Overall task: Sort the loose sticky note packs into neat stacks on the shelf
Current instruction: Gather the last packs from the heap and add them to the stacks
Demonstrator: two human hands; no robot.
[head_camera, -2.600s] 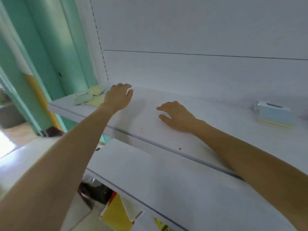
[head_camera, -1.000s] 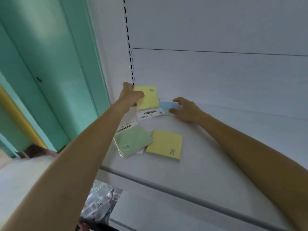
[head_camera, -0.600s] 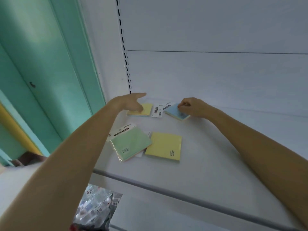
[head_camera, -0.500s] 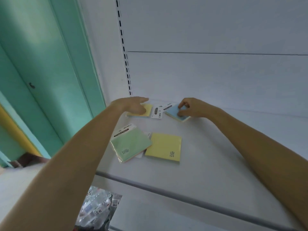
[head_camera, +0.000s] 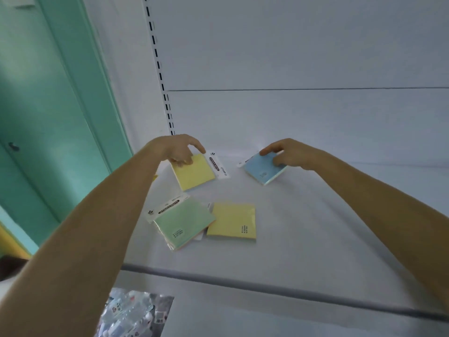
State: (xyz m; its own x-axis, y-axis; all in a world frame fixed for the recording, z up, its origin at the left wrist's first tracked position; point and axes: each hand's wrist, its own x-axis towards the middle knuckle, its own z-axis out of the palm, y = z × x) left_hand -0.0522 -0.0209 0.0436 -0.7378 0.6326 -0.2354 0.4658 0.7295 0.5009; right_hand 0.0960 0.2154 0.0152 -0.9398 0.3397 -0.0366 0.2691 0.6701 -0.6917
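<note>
Several sticky note packs lie at the left end of a white shelf (head_camera: 303, 229). My left hand (head_camera: 178, 148) pinches the far edge of a yellow pack (head_camera: 194, 172) with a white header card, at the back left. My right hand (head_camera: 289, 153) grips a blue pack (head_camera: 263, 170) by its far corner and holds it tilted, just above the shelf. Nearer me lie a green pack (head_camera: 183, 222) with a white header and a second yellow pack (head_camera: 233, 220), side by side and touching.
The white back panel (head_camera: 291, 113) with a slotted upright (head_camera: 160, 69) rises behind the packs. A teal wall (head_camera: 48, 117) stands at the left. The shelf's grey front edge (head_camera: 267, 285) runs below, with clear plastic bags (head_camera: 131, 314) on a lower level.
Both hands have drawn their packs toward me. The yellow pack has turned and slid forward under my left hand, and my right hand has lifted the blue pack and moved it right.
</note>
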